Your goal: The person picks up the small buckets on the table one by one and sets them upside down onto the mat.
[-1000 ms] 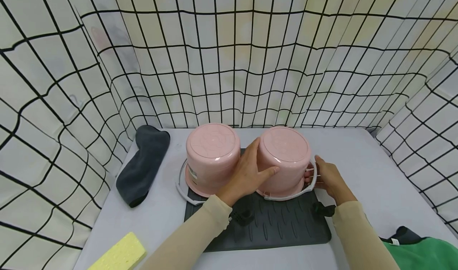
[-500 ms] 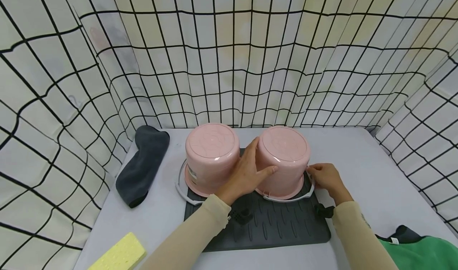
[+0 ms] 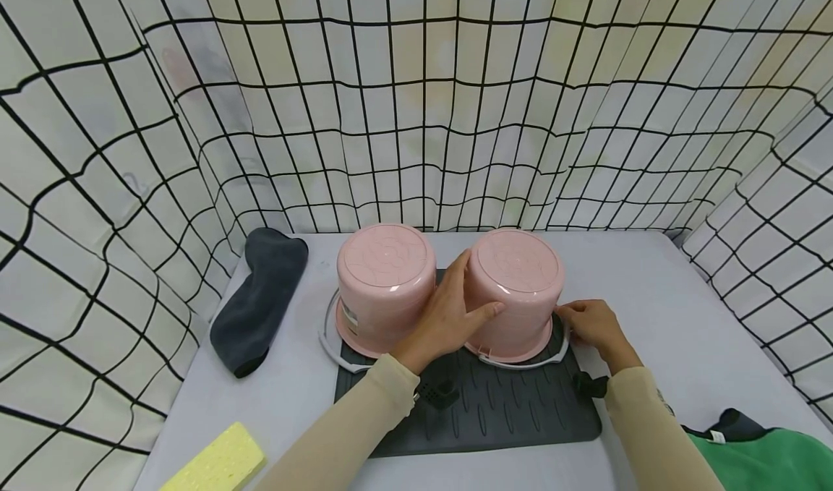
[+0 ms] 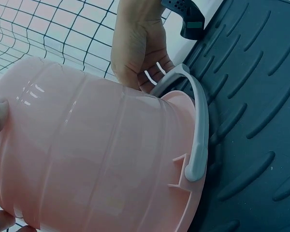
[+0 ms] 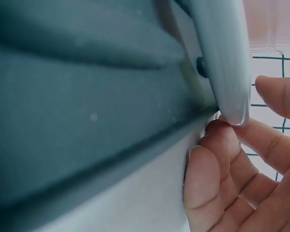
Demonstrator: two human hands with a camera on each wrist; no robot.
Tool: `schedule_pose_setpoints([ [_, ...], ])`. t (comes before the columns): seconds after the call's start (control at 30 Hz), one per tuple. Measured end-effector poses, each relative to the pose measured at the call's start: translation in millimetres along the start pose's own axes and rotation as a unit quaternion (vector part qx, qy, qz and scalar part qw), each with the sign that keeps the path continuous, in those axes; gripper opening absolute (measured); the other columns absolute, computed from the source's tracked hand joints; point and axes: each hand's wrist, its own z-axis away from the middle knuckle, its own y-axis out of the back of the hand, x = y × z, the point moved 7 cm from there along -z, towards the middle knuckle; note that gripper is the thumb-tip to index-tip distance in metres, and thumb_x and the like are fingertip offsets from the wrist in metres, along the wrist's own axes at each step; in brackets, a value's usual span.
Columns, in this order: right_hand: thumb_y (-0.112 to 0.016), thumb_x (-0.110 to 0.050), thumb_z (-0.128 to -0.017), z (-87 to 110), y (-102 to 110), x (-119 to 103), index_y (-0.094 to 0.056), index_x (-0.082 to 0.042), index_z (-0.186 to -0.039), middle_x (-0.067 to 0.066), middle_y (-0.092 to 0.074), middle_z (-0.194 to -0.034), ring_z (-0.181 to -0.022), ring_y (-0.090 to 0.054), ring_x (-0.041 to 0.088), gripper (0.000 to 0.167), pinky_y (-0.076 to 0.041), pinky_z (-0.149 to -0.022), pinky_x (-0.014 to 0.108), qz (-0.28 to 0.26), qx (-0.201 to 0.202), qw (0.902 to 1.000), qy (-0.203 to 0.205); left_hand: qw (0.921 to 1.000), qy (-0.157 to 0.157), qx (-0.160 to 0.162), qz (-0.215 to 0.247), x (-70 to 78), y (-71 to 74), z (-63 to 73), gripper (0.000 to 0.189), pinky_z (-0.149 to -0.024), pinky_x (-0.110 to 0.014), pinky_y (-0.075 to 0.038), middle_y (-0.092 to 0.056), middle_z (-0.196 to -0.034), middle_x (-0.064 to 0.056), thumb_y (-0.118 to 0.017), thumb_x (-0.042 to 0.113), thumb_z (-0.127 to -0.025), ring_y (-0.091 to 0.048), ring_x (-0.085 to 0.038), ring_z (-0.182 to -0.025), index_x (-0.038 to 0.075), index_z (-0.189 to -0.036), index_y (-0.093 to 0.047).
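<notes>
Two pink plastic buckets stand upside down, side by side, on a dark grey ribbed mat (image 3: 488,419). Between the left bucket (image 3: 387,281) and the right bucket (image 3: 516,281), my left hand (image 3: 449,321) grips the right one, thumb across its front and fingers at its side. My right hand (image 3: 592,325) is low at the right bucket's far side, its curled fingers (image 5: 227,140) holding the light grey handle (image 5: 232,58) from beneath, close to the mat's edge. In the left wrist view, the bucket wall (image 4: 87,154) and its handle (image 4: 200,121) lie close. Some right fingertips are hidden.
A folded dark grey cloth item (image 3: 263,303) lies at the left. Nearer are a yellow sponge (image 3: 218,462) and, at the right, a green cloth item with dark trim (image 3: 768,458). Black netting (image 3: 423,108) surrounds the white table (image 3: 644,267) at the back and sides.
My right hand has come out from inside the handle loop to its outer side. The handle has shifted slightly left, toward the bucket. My left hand keeps its hold.
</notes>
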Motion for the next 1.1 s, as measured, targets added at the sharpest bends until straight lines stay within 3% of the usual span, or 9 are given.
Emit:
schedule_pose_setpoints([
  [0.33,-0.059,-0.033,-0.106,3.1,0.1,-3.4,-0.066,0.007,-0.132,0.017,-0.066,-0.101,-0.081,-0.062,0.023,0.049,-0.057,-0.066,0.031,0.01,-0.003,0.9999,-0.006,1.0,-0.002,0.003,-0.006,-0.5,0.4,1.6,0.098,-0.125,-0.051,-0.026,-0.021,-0.172,-0.003,-0.071,0.046,-0.098,-0.027,-0.021,-0.155,0.017,-0.168,-0.01],
  [0.5,-0.056,-0.039,-0.107,8.7,4.2,-10.9,-0.06,0.006,-0.14,0.033,-0.063,-0.127,-0.111,-0.063,0.046,0.056,-0.057,-0.086,0.053,0.053,-0.001,0.9986,0.008,0.9999,-0.002,0.005,-0.014,0.8,0.6,4.0,0.103,-0.127,-0.052,-0.017,-0.008,-0.175,-0.002,-0.072,0.05,-0.096,-0.012,-0.019,-0.16,0.017,-0.169,-0.008],
  [0.57,-0.054,-0.042,-0.107,11.2,5.3,-13.2,-0.056,0.005,-0.144,0.036,-0.056,-0.14,-0.124,-0.058,0.052,0.06,-0.053,-0.093,0.062,0.071,-0.001,0.9974,0.015,0.9998,-0.004,0.007,-0.016,1.9,0.4,4.7,0.105,-0.128,-0.052,-0.015,-0.004,-0.176,-0.001,-0.073,0.052,-0.094,-0.007,-0.018,-0.161,0.018,-0.169,-0.007],
  [0.77,-0.045,-0.053,-0.108,18.6,8.4,-17.1,-0.04,0.003,-0.156,0.041,-0.042,-0.151,-0.136,-0.044,0.06,0.074,-0.046,-0.1,0.072,0.092,0.006,0.9954,0.025,0.9996,-0.016,0.009,-0.023,6.3,-0.2,6.7,0.111,-0.128,-0.054,-0.012,0.003,-0.176,0.004,-0.073,0.057,-0.091,-0.004,-0.017,-0.161,0.022,-0.169,-0.002],
  [0.93,-0.029,-0.058,-0.11,24.1,9.9,-21.9,-0.018,0.003,-0.164,0.04,-0.017,-0.164,-0.15,-0.016,0.061,0.082,-0.023,-0.114,0.078,0.087,0.02,0.9947,0.051,0.9989,-0.014,-0.016,-0.041,4.1,-4.0,9.7,0.117,-0.127,-0.059,-0.004,0.013,-0.174,0.007,-0.07,0.064,-0.089,0.003,-0.021,-0.161,0.024,-0.169,0.006],
  [1.1,-0.022,-0.059,-0.11,29.2,8.0,-22.9,-0.003,-0.001,-0.166,0.04,0.005,-0.166,-0.151,0.002,0.062,0.083,-0.01,-0.111,0.084,0.087,0.012,0.9945,0.058,0.9981,-0.007,-0.028,-0.054,1.9,-6.1,13.3,0.121,-0.126,-0.061,-0.003,0.017,-0.173,0.009,-0.065,0.074,-0.087,0.006,-0.023,-0.161,0.025,-0.168,0.01],
])
